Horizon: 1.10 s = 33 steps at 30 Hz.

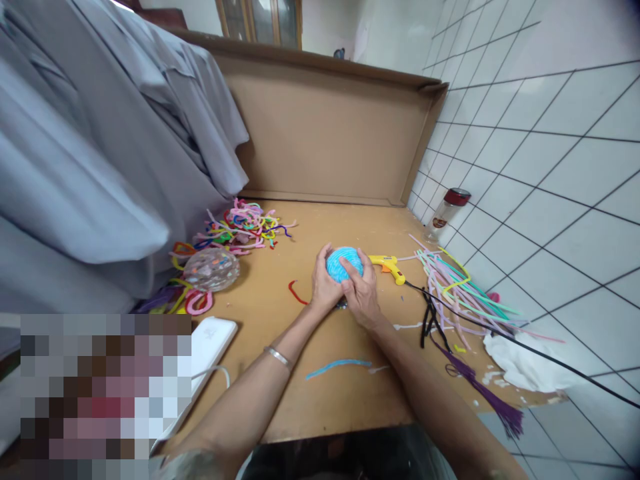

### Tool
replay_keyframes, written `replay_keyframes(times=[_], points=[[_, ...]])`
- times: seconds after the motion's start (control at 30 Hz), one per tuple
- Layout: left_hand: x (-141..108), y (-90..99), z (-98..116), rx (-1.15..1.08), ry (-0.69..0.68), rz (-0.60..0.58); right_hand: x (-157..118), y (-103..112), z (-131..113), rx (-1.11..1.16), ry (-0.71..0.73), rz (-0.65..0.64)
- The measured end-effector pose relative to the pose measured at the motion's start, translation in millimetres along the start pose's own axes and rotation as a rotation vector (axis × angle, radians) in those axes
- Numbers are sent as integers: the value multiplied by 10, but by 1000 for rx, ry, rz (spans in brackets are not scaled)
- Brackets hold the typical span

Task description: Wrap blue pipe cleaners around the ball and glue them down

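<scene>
Both my hands are wrapped around a blue striped ball (pixel 344 264) that looks covered in coiled pipe cleaners. My left hand (pixel 324 283) cups its left side, and my right hand (pixel 363 293) presses on its right side with the thumb across the front. Just right of the ball lies a yellow glue gun (pixel 390 265). A red pipe cleaner piece (pixel 297 292) rests left of my left hand. Nearer to me, between my forearms, is a blue pipe cleaner strip (pixel 339 368). Something small and dark under my hands is mostly hidden.
A tangle of coloured pipe cleaners (pixel 245 223) and a clear round object (pixel 212 269) lie left. On the right are pastel pipe cleaners (pixel 455 287), a black cord (pixel 480 324), a purple tassel (pixel 485 393), white tissue (pixel 525 363) and a red-capped bottle (pixel 447 210). Cardboard (pixel 330 133) stands behind.
</scene>
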State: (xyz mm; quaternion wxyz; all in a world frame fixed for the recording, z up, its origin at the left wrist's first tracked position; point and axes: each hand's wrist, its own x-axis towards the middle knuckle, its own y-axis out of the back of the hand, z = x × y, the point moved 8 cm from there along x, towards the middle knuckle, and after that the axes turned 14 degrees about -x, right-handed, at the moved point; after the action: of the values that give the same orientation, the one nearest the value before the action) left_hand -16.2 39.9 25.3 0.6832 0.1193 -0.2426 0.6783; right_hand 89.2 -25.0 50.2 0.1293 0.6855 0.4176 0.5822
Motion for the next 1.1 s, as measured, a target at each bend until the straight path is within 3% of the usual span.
replay_keyframes(times=[0.2, 0.43, 0.53, 0.7, 0.93, 1.1], points=[[-20, -74, -26, -74, 54, -37, 41, 20, 185, 89, -109, 5], [46, 94, -97, -165, 140, 134, 8, -50, 190, 154, -126, -19], [65, 123, -145, -233, 154, 167, -14, -133, 280, 279, -219, -29], [48, 78, -145, -265, 134, 140, -30, -242, 433, 499, -392, -27], [2, 51, -97, -232, 91, 113, -11, -143, 364, 528, -422, 56], [3, 38, -89, -218, 105, 101, -7, -153, 357, 520, -442, 32]])
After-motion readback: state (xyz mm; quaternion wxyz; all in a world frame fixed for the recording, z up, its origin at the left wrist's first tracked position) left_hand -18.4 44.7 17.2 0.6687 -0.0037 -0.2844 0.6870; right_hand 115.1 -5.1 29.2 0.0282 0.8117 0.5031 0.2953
